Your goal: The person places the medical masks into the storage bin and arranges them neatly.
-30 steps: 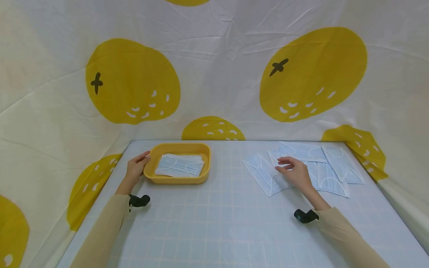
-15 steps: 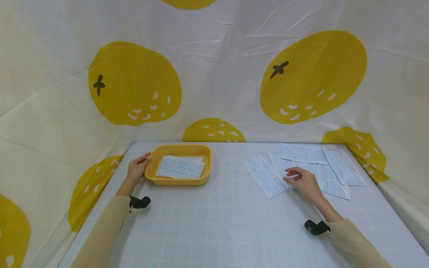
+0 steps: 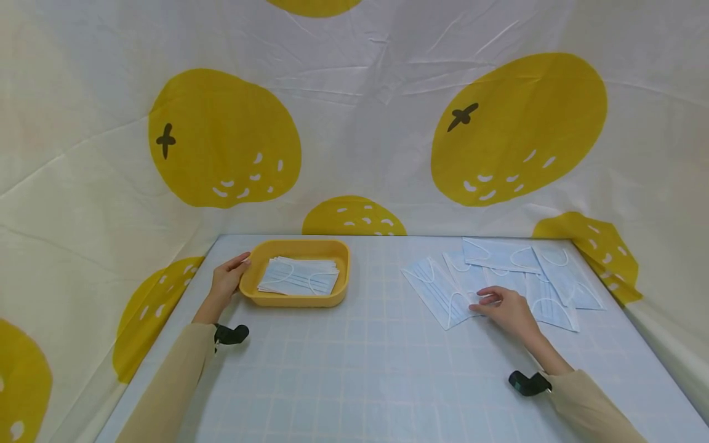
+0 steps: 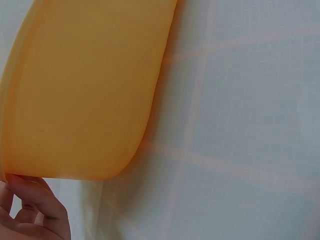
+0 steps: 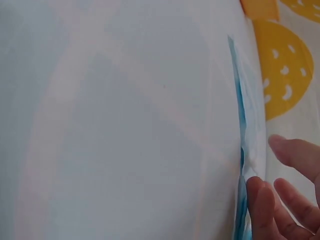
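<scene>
In the head view my left hand [image 3: 226,282] holds the left rim of a yellow plastic tray [image 3: 246,289], thumb and fingers at its edge. The left wrist view shows those fingers [image 4: 42,200] bent at the tray's rim [image 4: 7,100]. A stack of light blue face masks [image 3: 299,275] lies inside. My right hand [image 3: 508,312] hovers low over loose masks on the right, thumb and fingers apart with nothing between them. Its thumb tip is close to the inner corner of the nearest mask [image 3: 434,290]. In the right wrist view a mask [image 5: 241,115] shows edge-on beside the fingers [image 5: 295,155].
Several more masks, one of them a flat mask [image 3: 498,253] at the back, overlap on the right of the checked tablecloth [image 3: 365,363]. A white curtain [image 3: 365,141] with yellow fruit prints hangs along the back and sides.
My right hand has moved right and slightly nearer over the masks, its fingers still apart. The left hand stays at the tray; the whole head view has shifted slightly.
</scene>
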The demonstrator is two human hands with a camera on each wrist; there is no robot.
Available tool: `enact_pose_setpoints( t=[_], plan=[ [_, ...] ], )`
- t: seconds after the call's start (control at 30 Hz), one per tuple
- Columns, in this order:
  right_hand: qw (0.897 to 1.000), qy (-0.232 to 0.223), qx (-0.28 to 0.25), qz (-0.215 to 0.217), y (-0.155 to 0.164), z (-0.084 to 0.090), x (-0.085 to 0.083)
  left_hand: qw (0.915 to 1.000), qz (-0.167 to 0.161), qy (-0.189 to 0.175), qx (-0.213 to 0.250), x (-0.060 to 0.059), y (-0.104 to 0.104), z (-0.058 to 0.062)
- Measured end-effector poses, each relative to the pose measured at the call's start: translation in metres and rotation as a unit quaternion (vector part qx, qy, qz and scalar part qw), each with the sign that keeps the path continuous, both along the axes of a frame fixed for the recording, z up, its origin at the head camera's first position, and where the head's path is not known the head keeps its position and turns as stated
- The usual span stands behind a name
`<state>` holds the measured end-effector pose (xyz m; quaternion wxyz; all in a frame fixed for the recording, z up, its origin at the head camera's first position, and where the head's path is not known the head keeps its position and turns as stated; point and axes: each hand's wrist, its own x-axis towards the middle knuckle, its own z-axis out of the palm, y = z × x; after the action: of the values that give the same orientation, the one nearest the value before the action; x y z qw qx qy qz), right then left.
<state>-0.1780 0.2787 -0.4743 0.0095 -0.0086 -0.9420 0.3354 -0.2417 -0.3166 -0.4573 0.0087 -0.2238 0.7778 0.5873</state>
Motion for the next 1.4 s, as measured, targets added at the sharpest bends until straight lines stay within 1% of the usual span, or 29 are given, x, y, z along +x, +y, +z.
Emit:
enact_pose_setpoints(
  t=[0.13,0.2,0.53,0.67,0.8,0.93,1.17,1.4],
  plan=[
    [0.999,-0.034,0.0,0.0,-0.001,0.0,-0.001,1.0,0.004,0.0,0.0,0.0,0.0,0.0],
    [0.999,-0.04,0.002,0.001,-0.001,-0.002,-0.001,1.0,0.004,0.002,0.003,0.0,0.0,-0.001],
    [0.999,-0.028,0.026,0.007,0.0,-0.011,-0.005,0.9999,0.007,0.0,0.013,-0.001,0.0,-0.003],
    [0.999,-0.031,0.026,0.009,0.0,-0.012,-0.005,0.9999,0.01,-0.005,0.013,-0.002,0.001,-0.004],
    [0.999,-0.034,0.026,0.011,0.001,-0.012,-0.006,0.9999,0.009,-0.002,0.014,-0.002,0.0,-0.004],
    [0.999,-0.042,0.021,0.005,0.001,-0.012,-0.006,0.9999,0.006,-0.001,0.015,-0.002,-0.001,-0.003],
    [0.999,-0.051,0.016,0.0,-0.001,-0.012,-0.005,0.9998,0.011,-0.006,0.014,-0.001,0.0,-0.001],
    [0.999,-0.043,0.016,-0.001,-0.003,-0.013,-0.007,0.9999,0.012,-0.009,0.006,0.0,0.001,-0.001]
  ],
)
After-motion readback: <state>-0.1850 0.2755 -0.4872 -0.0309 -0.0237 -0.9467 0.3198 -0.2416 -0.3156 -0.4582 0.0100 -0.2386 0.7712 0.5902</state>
